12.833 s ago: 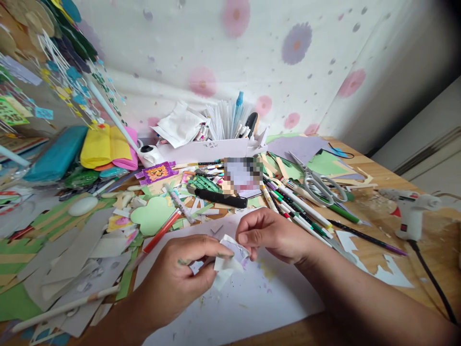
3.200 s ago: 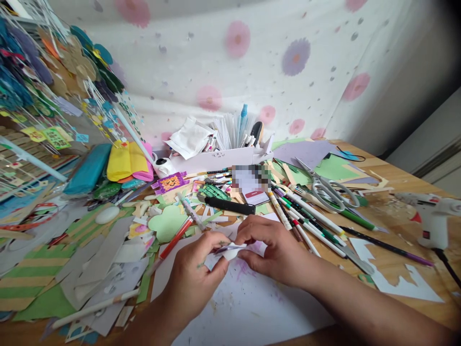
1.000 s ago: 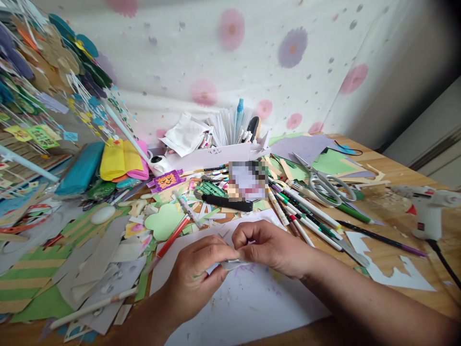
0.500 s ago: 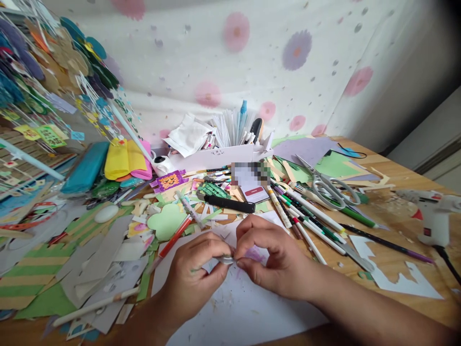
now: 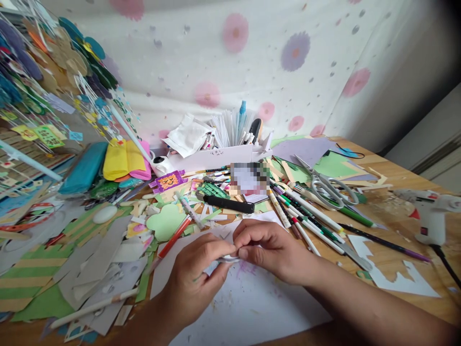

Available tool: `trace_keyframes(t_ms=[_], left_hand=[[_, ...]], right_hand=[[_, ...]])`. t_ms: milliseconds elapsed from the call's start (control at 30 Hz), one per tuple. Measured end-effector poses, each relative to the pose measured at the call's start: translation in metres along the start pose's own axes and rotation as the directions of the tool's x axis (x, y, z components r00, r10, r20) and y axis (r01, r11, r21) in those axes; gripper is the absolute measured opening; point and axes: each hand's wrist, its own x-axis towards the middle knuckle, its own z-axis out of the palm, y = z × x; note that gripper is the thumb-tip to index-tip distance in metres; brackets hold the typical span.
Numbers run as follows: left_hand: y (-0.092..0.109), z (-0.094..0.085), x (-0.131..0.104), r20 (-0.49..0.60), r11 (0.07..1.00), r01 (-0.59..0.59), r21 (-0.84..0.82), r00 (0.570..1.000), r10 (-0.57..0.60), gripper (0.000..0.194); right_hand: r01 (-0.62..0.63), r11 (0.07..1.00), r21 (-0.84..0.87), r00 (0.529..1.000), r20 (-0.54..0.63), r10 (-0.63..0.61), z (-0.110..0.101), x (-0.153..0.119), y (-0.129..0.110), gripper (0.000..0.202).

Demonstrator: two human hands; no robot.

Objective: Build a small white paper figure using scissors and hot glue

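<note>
Between my two hands is a small, thin, whitish-grey piece (image 5: 227,260), mostly hidden by fingers, so its kind does not show. My left hand (image 5: 201,276) pinches its left side between thumb and fingers. From the right, my right hand (image 5: 268,250) closes thumb and forefinger on the other edge. Both hands hover over a white sheet of paper (image 5: 248,307) marked with faint purple smears. Just beyond the hands lie a black-handled cutter (image 5: 228,203), a red marker (image 5: 175,237) and a pale green paper cloud shape (image 5: 166,222).
Paper scraps (image 5: 97,259) cover the left side. A phone (image 5: 252,182), several pens (image 5: 306,216) and scissors (image 5: 327,187) lie beyond and right. A glue gun (image 5: 430,216) stands at far right. A white box (image 5: 219,156) of supplies is at the back.
My right hand has shifted slightly, its thumb now higher and pressed closer to the left fingertips. A little more of the thin piece's edge shows. The view has moved slightly.
</note>
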Motion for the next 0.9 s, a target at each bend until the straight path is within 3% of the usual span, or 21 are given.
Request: trace_keyframes(t_ms=[133, 267, 367, 433, 533, 633, 800, 900], left_hand=[[0.000, -0.001, 0.003, 0.038, 0.997, -0.012, -0.078, 0.999, 0.015, 0.029], [0.000, -0.002, 0.004, 0.022, 0.991, 0.029, -0.130, 0.999, -0.026, 0.023], [0.000, -0.003, 0.004, 0.011, 0.985, 0.074, -0.156, 0.997, -0.073, 0.022], [0.001, -0.003, 0.004, 0.007, 0.982, 0.113, -0.149, 0.994, -0.114, 0.022], [0.006, -0.002, 0.005, -0.012, 0.980, 0.159, -0.120, 0.987, -0.161, 0.023], [0.009, 0.000, 0.005, -0.031, 0.974, 0.196, -0.112, 0.979, -0.201, 0.022], [0.010, 0.006, 0.004, -0.092, 0.953, 0.274, -0.129, 0.954, -0.286, 0.025], [0.009, 0.008, 0.002, -0.122, 0.942, 0.304, -0.139, 0.939, -0.321, 0.027]], right_hand=[[-0.072, 0.992, 0.107, 0.996, 0.050, 0.067, -0.004, 0.002, 0.004, 0.023], [-0.037, 0.995, 0.096, 0.998, 0.051, 0.032, -0.005, 0.001, 0.006, 0.020], [0.110, 0.993, -0.033, 0.992, -0.057, -0.112, -0.002, -0.001, 0.004, 0.017], [0.243, 0.960, -0.142, 0.959, -0.111, -0.259, 0.001, -0.003, 0.001, 0.010], [0.369, 0.861, -0.350, 0.901, -0.092, -0.424, 0.006, -0.005, -0.003, 0.005], [0.399, 0.742, -0.539, 0.853, -0.080, -0.516, 0.010, -0.005, -0.003, 0.010], [0.430, 0.586, -0.687, 0.781, -0.042, -0.623, 0.011, -0.008, -0.003, 0.015], [0.399, 0.587, -0.704, 0.783, -0.072, -0.618, 0.011, -0.009, -0.004, 0.015]])
